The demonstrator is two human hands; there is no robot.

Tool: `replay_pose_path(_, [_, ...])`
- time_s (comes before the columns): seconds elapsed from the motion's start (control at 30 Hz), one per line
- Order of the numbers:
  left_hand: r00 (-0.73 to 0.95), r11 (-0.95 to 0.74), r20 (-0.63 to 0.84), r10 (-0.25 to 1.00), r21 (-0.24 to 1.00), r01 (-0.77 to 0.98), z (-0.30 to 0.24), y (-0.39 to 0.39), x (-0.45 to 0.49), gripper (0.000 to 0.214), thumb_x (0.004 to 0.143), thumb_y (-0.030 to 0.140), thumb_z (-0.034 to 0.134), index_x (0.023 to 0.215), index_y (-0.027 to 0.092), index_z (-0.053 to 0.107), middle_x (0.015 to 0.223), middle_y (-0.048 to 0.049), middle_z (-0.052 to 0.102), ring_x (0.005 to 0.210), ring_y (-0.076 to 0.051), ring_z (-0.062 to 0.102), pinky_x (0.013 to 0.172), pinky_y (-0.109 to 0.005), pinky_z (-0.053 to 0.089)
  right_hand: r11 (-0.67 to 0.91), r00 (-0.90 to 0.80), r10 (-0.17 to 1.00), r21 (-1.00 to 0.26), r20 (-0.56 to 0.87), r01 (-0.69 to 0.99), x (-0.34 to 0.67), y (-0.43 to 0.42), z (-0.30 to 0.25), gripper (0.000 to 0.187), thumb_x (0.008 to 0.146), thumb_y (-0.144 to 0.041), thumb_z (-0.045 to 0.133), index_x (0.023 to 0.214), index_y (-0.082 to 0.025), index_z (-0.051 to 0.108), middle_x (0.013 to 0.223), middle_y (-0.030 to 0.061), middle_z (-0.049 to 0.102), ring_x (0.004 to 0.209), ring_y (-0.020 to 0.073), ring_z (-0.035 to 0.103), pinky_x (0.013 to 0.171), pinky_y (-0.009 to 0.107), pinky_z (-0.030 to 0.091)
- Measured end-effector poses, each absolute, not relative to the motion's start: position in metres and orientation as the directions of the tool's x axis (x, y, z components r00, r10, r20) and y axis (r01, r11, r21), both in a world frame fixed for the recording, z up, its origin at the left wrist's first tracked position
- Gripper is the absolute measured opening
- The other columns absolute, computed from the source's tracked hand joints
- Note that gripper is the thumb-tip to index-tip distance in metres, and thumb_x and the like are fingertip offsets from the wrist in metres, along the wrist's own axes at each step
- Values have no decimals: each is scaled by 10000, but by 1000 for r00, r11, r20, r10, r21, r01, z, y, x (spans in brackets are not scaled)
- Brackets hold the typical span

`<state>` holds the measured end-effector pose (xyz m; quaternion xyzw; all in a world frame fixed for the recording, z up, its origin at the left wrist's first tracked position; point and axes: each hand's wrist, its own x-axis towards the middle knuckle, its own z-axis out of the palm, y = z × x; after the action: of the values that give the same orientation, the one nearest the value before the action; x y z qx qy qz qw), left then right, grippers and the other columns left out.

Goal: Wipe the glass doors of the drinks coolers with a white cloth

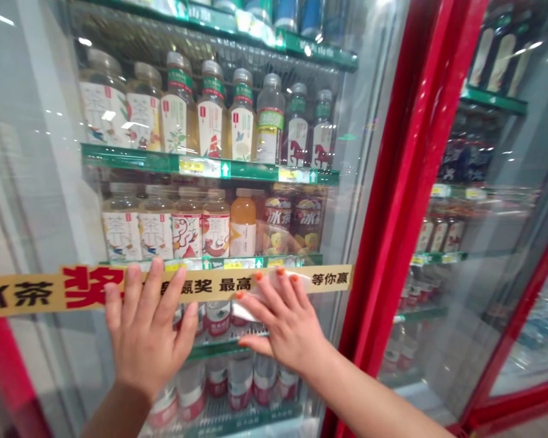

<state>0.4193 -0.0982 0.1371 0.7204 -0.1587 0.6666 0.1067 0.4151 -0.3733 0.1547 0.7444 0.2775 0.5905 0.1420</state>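
My left hand (146, 337) lies on the cooler's glass door (347, 201) with its fingers spread and nothing in it. Its fingertips cover part of a yellow strip (281, 283) with black and red lettering that runs across the glass. To the right, my right hand (287, 322), with orange nails, presses a white wipe (245, 311) flat against the door over the same strip. The wipe shows at the left of the fingers and above them; the rest is hidden beneath the hand. Both palms face the glass.
Behind the glass, bottled drinks (210, 115) stand in rows on shelves with green edges (141, 159) and price tags. A red door frame (393, 201) rises right of my hands. Further right is another cooler section with bottles (438, 234).
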Motion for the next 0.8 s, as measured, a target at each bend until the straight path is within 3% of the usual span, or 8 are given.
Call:
replay_pose_path(0.13, [7, -944, 997, -78, -72, -321, 130, -78, 421, 850, 970, 305, 658, 1753, 349, 330, 1844, -26, 267, 1718, -361, 254, 1412, -679, 219, -959, 240, 273, 244, 932, 145, 417, -418, 179, 1042, 1046, -725, 552, 1797, -293, -27, 1872, 140, -124, 1732, 451, -92, 1358, 726, 235])
replay_pose_path(0.2, [29, -956, 999, -16, -7, -294, 127, -71, 423, 859, 979, 339, 639, 1763, 356, 288, 1855, -36, 219, 1723, -415, 202, 1377, -784, 187, -978, 230, 183, 155, 956, 136, 420, -406, 207, 1016, 1064, -732, 501, 1793, -298, -58, 1873, 149, -133, 1720, 477, -111, 1333, 788, 225])
replay_pose_path(0.33, [103, -944, 995, 13, 46, -328, 123, -69, 424, 890, 985, 387, 654, 1762, 437, 223, 1866, 7, 170, 1726, -441, 154, 1360, -837, 127, -897, 177, 419, 375, 890, 234, 421, -353, 197, 1062, 973, -920, 427, 1801, -340, 103, 1891, 54, 134, 1731, 453, -108, 1402, 695, 106])
replay_pose_path(0.43, [109, -945, 994, 18, 52, -322, 121, -72, 423, 873, 1009, 369, 646, 1766, 426, 217, 1869, 8, 162, 1735, -409, 146, 1382, -794, 103, -808, 165, 576, 527, 801, 262, 411, -359, 141, 1067, 956, -932, 450, 1797, -342, 162, 1894, -2, 95, 1746, 419, -53, 1433, 571, 14])
replay_pose_path(0.53, [92, -940, 996, 22, 52, -337, 121, -76, 421, 847, 1027, 362, 638, 1765, 428, 227, 1868, 22, 166, 1740, -367, 155, 1411, -727, 89, -901, 230, 426, 388, 875, 196, 410, -401, 124, 1016, 1033, -783, 501, 1802, -320, 26, 1886, 57, -79, 1739, 412, -120, 1410, 664, 56])
replay_pose_path(0.67, [109, -952, 994, 17, 49, -302, 124, -78, 419, 857, 1040, 329, 610, 1781, 400, 184, 1873, 35, 115, 1754, -283, 95, 1448, -600, 49, -988, 269, 129, 100, 954, 119, 423, -400, 182, 971, 1090, -677, 432, 1783, -268, -113, 1841, 99, -277, 1705, 514, -164, 1294, 867, 190])
replay_pose_path(0.73, [117, -960, 993, 2, 35, -277, 124, -78, 417, 873, 1034, 309, 612, 1787, 375, 176, 1874, 28, 102, 1757, -263, 77, 1454, -565, 40, -983, 267, 147, 111, 952, 144, 425, -369, 201, 1092, 1028, -768, 519, 1782, -292, -113, 1866, 85, -216, 1702, 550, -119, 1293, 869, 203])
replay_pose_path(0.8, [113, -963, 994, -7, 24, -270, 125, -77, 417, 880, 1027, 302, 617, 1789, 367, 180, 1874, 20, 107, 1757, -267, 82, 1455, -568, 47, -932, 259, 333, 276, 907, 234, 423, -341, 191, 1121, 955, -846, 588, 1798, -349, 41, 1901, 41, 28, 1715, 535, -81, 1334, 828, 183])
